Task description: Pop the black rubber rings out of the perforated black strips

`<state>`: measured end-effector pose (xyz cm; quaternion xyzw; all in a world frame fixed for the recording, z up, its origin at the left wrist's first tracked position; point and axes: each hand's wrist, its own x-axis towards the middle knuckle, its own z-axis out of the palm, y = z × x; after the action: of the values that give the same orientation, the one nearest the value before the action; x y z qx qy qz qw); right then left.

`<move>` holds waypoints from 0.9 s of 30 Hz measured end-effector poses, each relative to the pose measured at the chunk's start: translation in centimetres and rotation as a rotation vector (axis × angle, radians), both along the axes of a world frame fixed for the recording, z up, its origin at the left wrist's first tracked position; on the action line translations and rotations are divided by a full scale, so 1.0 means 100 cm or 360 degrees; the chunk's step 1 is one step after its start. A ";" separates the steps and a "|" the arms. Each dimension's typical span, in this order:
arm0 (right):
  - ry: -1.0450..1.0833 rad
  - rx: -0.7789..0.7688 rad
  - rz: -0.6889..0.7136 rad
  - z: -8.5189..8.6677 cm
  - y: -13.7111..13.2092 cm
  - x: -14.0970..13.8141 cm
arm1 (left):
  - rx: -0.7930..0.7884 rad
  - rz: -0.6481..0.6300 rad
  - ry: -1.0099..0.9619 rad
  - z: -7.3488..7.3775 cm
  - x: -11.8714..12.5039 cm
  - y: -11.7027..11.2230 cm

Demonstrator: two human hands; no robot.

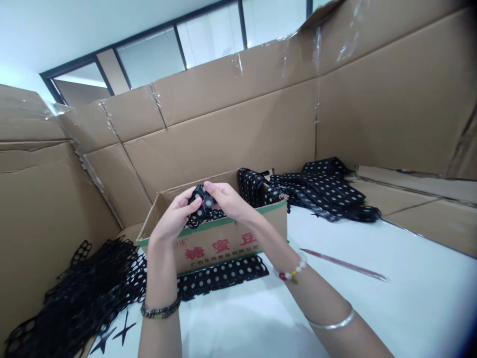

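Above the front edge of an open cardboard box [223, 248], both of my hands grip a small bunched black piece with pale round dots [201, 203]. My left hand [178, 209] pinches it from the left, thumb on its front. From the other side my right hand [229, 199] closes its thumb and fingers on the upper right of the same piece. More dotted black strips [253, 186] stand and lie inside the box, partly hidden by my hands and the box wall. Along the box's front lies a flat dotted black strip [227, 275] on the white table.
A heap of black perforated scrap [93, 288] lies at the left, with two black star-shaped bits [124, 328] near it. Dotted black sheets [328, 189] are piled behind the box on the right. A thin pointed reddish tool [345, 264] rests on the white table [410, 298]. Tall cardboard walls [231, 129] enclose the area.
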<state>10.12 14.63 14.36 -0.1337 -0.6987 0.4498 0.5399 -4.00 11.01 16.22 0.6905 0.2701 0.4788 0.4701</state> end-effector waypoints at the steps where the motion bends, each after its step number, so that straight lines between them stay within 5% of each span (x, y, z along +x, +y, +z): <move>1: 0.0189 -0.0171 0.0135 -0.002 0.003 -0.001 | -0.0010 -0.0014 -0.0132 -0.002 0.006 0.002; 6: 0.0575 -0.0466 0.0156 -0.007 0.016 -0.002 | -0.0223 -0.0114 -0.0833 -0.019 0.036 0.016; 11: 0.0629 -0.0460 0.0021 -0.010 0.020 -0.001 | -0.0320 0.0020 -0.0979 -0.027 0.047 0.023; 17: 0.0392 -0.0303 -0.0203 -0.007 0.014 -0.002 | 0.0214 -0.0045 -0.1391 -0.020 0.035 0.011; 21: -0.0094 -0.0184 -0.0480 0.002 0.004 -0.002 | 0.0057 -0.0049 -0.0835 -0.011 0.029 0.008; 27: -0.0869 -0.0117 -0.1231 -0.006 0.004 0.026 | 0.0102 0.0445 0.0420 -0.005 0.019 0.003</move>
<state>12.70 15.00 13.76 -0.5166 -0.6977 0.1885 0.4592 -2.13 11.30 15.76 0.7176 0.4074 0.4532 0.3373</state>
